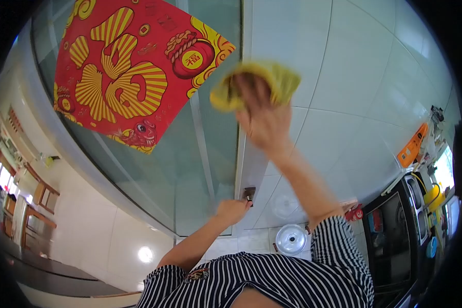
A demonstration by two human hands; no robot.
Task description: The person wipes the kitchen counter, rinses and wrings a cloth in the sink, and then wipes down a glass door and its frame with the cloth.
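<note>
Yellow cloth (pixel 284 81), judged soft, best palmed centrally, held by right hand (pixel 262 117) above door handle (pixel 249 192) gripped by left hand (pixel 233 211).

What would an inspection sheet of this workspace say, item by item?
Surface: glass panel in a pale frame, beside a tiled wall.
Job's things: yellow cloth, blurred, seen across the frame; door handle lower down.
Clutter: round lid below; orange object and small items crowd the right edge.
Hands: right hand has its fingers against the cloth, grip unclear; left hand appears closed on the handle.
Cables: nothing seen for certain; the right edge is too small to tell.
Surroundings: red-and-yellow poster on the glass, dark cabinet at right, wooden chairs at left.
</note>
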